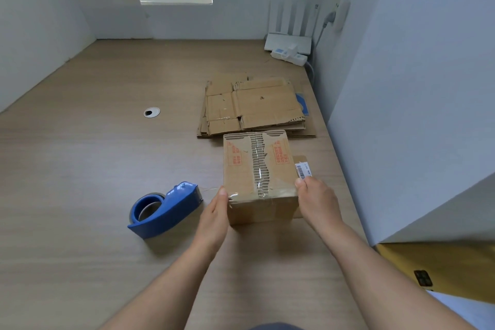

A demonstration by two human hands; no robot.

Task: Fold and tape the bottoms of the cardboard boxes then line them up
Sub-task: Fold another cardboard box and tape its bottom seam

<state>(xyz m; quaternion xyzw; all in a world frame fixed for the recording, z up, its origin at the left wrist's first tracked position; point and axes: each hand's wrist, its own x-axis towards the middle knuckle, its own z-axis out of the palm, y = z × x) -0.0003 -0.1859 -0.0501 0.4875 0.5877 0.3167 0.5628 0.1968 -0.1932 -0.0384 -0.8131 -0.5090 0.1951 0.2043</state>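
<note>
Box (pixel 259 166) stands on the table (pixel 80 169) with its taped face up. A strip of clear tape runs along the middle seam and down over the near edge, and a barcode label sits on its right side. The left grip (pixel 217 211) lies flat against the box's near-left side, fingers straight and thumb tip on the top edge. The right grip (pixel 316 201) clasps the box's near-right corner, with the thumb on top just beside the label and the fingers curled down the side. So the box sits squeezed between the two grips, touching both. Left of the box, near the left grip but apart from it, a blue tape dispenser (pixel 163 209) rests on the table. Just beyond the box lies a stack of flat cardboard (pixel 254 107). Further left of that stack is a round cable hole (pixel 152 112).
</note>
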